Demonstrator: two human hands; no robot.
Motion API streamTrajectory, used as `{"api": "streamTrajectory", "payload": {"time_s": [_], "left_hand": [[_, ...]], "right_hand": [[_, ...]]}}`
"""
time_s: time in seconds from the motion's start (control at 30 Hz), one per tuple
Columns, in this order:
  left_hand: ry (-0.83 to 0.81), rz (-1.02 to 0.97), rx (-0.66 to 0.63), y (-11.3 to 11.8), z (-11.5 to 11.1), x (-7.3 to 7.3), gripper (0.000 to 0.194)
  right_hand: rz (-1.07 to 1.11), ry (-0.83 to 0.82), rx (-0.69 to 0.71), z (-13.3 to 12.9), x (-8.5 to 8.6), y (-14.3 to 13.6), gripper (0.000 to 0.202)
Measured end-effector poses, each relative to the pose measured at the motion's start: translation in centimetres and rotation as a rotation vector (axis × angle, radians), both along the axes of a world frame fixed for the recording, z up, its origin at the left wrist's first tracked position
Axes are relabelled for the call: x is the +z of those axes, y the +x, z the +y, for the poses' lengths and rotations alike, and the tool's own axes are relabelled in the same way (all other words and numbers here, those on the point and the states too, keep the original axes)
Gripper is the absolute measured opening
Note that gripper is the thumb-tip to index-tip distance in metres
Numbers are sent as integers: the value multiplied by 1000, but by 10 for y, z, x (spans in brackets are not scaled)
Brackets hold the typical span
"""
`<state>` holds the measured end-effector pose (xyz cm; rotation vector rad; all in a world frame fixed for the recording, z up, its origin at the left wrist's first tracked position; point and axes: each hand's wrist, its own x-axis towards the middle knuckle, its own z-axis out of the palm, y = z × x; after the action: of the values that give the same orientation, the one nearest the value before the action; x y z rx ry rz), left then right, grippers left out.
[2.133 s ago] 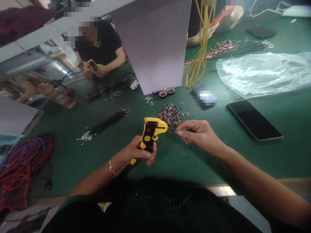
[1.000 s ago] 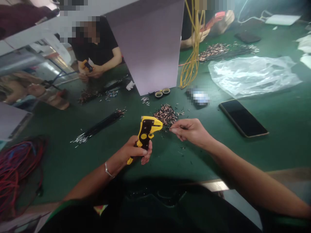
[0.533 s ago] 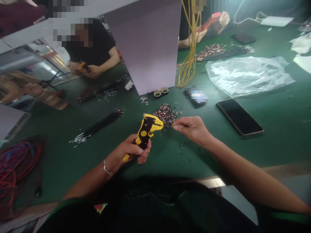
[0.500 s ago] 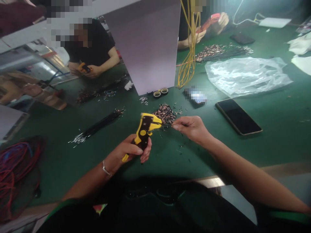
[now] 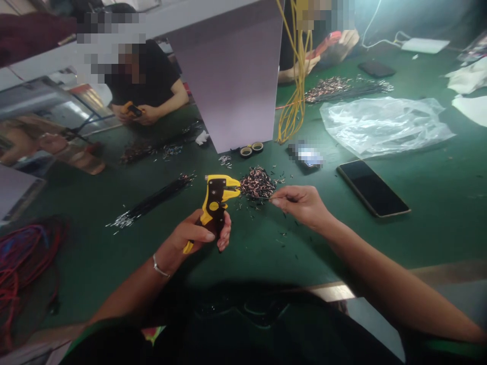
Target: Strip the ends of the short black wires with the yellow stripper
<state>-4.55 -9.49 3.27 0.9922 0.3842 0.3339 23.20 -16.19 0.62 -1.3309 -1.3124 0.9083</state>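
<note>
- Left hand (image 5: pixel 196 232): fingers wrapped round the grip of a yellow-and-black wire stripper (image 5: pixel 214 205); tool raised at a tilt above the green table (image 5: pixel 251 263), its jaws parted at the edge of the clippings. Bracelet (image 5: pixel 161 268) on the wrist.
- Right hand (image 5: pixel 306 204): thumb and forefinger pinched together on a thin wire (image 5: pixel 264 197); visible length pointing toward the stripper and apart from its jaws.
- Pile of clippings (image 5: pixel 257 182): black and copper-coloured, heaped between the two hands; loose bits scattered nearer the person.
- Bundle of black wires (image 5: pixel 152 200): lying slantwise, left of the stripper; silvery ends at one side, copper-coloured at the other.
- Tape rolls (image 5: pixel 246 156): two, side by side, beyond the pile.
- Phone (image 5: pixel 374 187): dark screen up, right of the right hand.
- Plastic bag (image 5: pixel 384 125): clear, crumpled, beyond the phone.
- Red and blue wires (image 5: pixel 23 274): tangled, far left.
- Co-worker (image 5: pixel 150 71): across the table, black top, holding a yellow tool (image 5: pixel 132 109).
</note>
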Motion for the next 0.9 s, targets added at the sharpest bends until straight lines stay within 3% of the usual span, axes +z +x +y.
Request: {"api": "streamTrajectory", "payload": {"time_s": [0.9], "left_hand": [[-139, 1, -122, 4, -6, -10, 44]], "right_hand": [[-2, 8, 12, -2, 2, -5, 17]]}}
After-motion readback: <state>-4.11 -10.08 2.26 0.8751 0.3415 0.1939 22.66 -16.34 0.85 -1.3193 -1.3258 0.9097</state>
